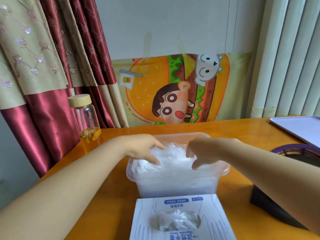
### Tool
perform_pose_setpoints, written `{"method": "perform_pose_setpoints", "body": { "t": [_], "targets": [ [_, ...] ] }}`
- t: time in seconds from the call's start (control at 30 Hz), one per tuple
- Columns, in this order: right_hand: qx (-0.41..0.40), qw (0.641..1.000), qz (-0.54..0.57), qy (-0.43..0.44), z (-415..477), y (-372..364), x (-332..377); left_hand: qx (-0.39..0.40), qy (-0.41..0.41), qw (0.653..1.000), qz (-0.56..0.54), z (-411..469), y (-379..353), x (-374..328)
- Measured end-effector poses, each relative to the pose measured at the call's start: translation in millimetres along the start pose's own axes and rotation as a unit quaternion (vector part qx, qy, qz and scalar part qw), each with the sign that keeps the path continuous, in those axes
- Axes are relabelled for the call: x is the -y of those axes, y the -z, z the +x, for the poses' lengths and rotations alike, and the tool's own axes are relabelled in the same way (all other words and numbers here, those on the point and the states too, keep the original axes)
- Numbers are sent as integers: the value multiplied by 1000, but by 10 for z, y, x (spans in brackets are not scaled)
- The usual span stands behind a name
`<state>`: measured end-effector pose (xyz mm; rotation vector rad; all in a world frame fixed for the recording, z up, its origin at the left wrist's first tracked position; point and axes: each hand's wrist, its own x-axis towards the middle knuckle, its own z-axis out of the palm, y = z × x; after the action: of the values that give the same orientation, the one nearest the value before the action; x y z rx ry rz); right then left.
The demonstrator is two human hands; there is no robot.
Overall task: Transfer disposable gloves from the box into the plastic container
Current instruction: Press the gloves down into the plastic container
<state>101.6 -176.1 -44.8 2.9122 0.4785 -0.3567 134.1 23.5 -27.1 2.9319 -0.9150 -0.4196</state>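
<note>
A clear plastic container stands in the middle of the orange table, filled with a heap of clear disposable gloves. My left hand lies on the left side of the heap, fingers spread and pressing down into the gloves. My right hand presses on the right side, fingers pointing down into the plastic and thumb near the container's front rim. The white glove box lies at the near edge of the table, with a crumpled glove sticking out of its oval opening.
A glass bottle with a wooden lid and yellow liquid stands at the table's back left. A white tray lies at the back right. A dark round object with a purple rim sits under my right forearm. Curtains hang on the left.
</note>
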Motion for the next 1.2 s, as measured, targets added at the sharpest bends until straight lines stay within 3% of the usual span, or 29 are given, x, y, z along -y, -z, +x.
{"method": "perform_pose_setpoints", "body": {
  "t": [0.13,0.23,0.33,0.43,0.53,0.6,0.73,0.77,0.8,0.87,0.97,1.2],
  "targets": [
    [-130,988,76,37,-279,136,88,-98,-9,985,-143,-303,-2,86],
    [-144,980,122,62,-363,130,214,-169,-6,966,-193,-459,-106,151],
    [-63,980,185,39,-322,60,358,-245,-11,949,-199,-638,-220,138],
    [47,981,187,-35,-221,-28,446,-266,-29,948,-172,-792,-325,54],
    [52,975,211,-52,-220,17,452,-258,-41,956,-130,-882,-420,-1],
    [-5,973,229,-30,-301,92,447,-268,-47,954,-124,-951,-460,-25],
    [-241,951,184,62,-599,173,467,-285,-63,944,-151,-1073,-544,-144],
    [-270,944,165,89,-686,160,502,-276,-62,946,-158,-1091,-579,-180],
    [-259,946,154,117,-775,119,548,-258,-57,950,-168,-1117,-627,-221],
    [-146,967,139,155,-895,-50,643,-196,-42,963,-181,-1128,-752,-298],
    [-16,986,92,136,-899,-417,744,-108,-35,985,-133,-1073,-1020,-381],
    [-48,994,56,80,-647,-854,896,-129,-42,981,-140,-1044,-1361,-444]
  ]
}}
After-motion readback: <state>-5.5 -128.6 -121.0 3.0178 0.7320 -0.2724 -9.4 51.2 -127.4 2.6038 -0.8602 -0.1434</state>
